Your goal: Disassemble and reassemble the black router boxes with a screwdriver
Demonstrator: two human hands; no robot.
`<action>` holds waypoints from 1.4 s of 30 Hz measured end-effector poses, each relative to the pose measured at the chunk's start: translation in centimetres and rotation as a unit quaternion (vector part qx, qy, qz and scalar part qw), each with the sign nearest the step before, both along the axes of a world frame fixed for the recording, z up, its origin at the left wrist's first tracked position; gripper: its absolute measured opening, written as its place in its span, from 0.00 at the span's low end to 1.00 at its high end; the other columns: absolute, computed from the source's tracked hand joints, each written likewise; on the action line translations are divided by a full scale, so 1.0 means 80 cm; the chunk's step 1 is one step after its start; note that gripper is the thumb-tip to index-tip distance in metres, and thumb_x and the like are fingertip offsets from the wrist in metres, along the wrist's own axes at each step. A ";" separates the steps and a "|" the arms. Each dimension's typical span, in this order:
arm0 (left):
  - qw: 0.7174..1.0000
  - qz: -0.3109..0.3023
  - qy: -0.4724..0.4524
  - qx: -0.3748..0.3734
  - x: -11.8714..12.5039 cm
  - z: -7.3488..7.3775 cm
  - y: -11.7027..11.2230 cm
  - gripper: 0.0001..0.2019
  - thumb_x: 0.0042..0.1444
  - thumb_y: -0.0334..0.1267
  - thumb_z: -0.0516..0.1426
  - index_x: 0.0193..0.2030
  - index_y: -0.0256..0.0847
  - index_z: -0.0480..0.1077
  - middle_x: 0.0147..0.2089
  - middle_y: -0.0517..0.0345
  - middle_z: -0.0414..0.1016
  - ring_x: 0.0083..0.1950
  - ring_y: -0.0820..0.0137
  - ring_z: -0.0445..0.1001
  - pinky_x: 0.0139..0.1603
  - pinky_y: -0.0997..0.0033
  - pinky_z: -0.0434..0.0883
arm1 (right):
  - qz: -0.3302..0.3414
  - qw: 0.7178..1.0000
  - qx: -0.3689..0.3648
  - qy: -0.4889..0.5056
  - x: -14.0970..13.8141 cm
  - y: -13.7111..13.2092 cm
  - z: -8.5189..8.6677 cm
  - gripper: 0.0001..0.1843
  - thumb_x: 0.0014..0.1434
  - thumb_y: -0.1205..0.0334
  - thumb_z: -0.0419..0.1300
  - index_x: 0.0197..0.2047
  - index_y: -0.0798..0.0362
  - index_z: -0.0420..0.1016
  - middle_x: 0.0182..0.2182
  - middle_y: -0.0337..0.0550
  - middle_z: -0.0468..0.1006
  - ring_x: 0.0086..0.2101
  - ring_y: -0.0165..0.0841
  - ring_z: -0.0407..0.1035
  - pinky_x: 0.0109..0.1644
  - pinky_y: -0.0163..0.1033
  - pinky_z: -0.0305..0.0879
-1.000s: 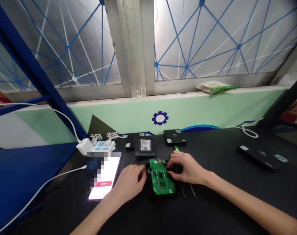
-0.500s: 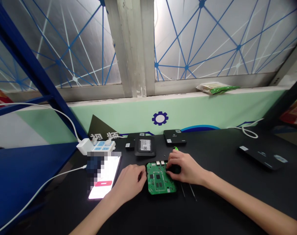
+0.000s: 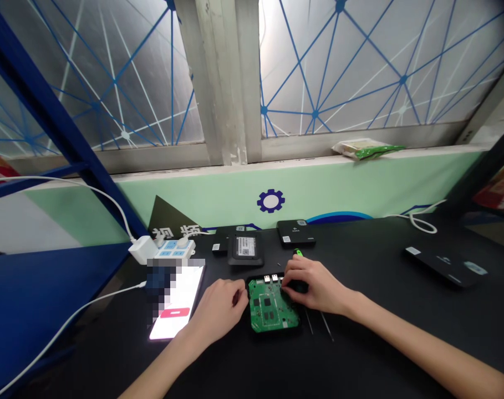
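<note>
A green circuit board (image 3: 272, 310) lies in a shallow black casing (image 3: 295, 329) on the black table. My left hand (image 3: 224, 303) is closed at the left edge of the casing, its fingertips curled against the side. My right hand (image 3: 312, 284) pinches at the board's upper right edge beside the silver USB ports (image 3: 270, 278); its fingers hide that corner. Under and beside my right hand lie tools with thin metal shafts (image 3: 327, 327), and a green handle end (image 3: 298, 252) shows behind the knuckles. A tiny dark piece (image 3: 279, 264), perhaps a screw, lies behind the board.
A lit phone (image 3: 179, 302) lies left of my left hand, near a white power strip (image 3: 174, 249) with plugs and cables. Behind the board are a black cover with a label (image 3: 246, 248) and closed black boxes (image 3: 296, 233). Another black box (image 3: 445, 267) lies far right.
The board sits slightly lower at its back edge, and more of the casing's black rim shows there. Both hands stay almost in the same place.
</note>
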State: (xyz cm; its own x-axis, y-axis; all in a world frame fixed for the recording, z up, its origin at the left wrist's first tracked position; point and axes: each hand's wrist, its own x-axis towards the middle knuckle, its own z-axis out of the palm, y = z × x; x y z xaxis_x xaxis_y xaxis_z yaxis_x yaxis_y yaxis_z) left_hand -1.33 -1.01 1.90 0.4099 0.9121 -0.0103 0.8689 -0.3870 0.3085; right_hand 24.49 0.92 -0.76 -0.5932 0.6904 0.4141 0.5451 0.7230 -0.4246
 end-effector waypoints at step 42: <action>1.000 0.005 -0.025 0.006 -0.005 -0.011 -0.003 0.13 0.63 0.32 0.50 0.26 0.43 0.61 0.26 0.60 0.70 0.30 0.66 0.68 0.30 0.69 0.54 | -0.033 0.999 0.028 -0.015 -0.089 0.117 0.016 0.47 0.43 0.50 0.73 0.65 0.49 0.64 0.56 0.53 0.66 0.53 0.51 0.60 0.56 0.55 0.60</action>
State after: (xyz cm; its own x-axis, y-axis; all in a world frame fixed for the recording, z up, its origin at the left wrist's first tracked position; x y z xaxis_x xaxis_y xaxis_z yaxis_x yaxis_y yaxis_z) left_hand -1.73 -1.25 1.05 0.4009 0.9159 0.0207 0.8561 -0.3825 0.3474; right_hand 17.39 10.30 0.53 -0.5608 0.7043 0.4352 0.6040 0.7076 -0.3668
